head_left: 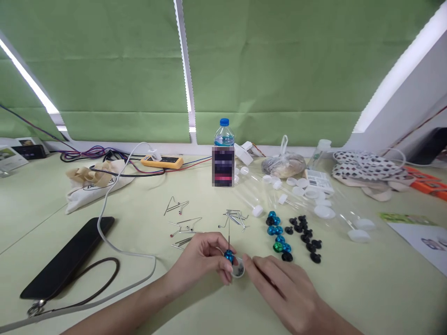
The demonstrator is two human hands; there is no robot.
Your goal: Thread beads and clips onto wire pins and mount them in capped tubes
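Observation:
My left hand (pixel 213 258) pinches a shiny blue metal knob (pixel 228 255) with a thin metal rod (pixel 229 235) standing upright from it. Right beside the knob is a small round whitish cap (pixel 238 274) with tiny dark pieces in it, close to the left fingertips. My right hand (pixel 284 288) reaches in from the right, its fingers drawn together and fingertips at the cap's rim. Anything between those fingers is hidden. To the right lie several blue knobs (pixel 274 230), a green knob (pixel 278 247) and several black knob-like parts (pixel 307 236).
Bent metal rods (pixel 235 217) lie in loose groups beyond my hands. Clear tubes with white caps (pixel 324 212) spread at the right. A bottle (pixel 224 139) stands at the back. A black phone-like slab (pixel 70 258) and white cable (pixel 129 252) lie left, near a yellow multimeter (pixel 162 161).

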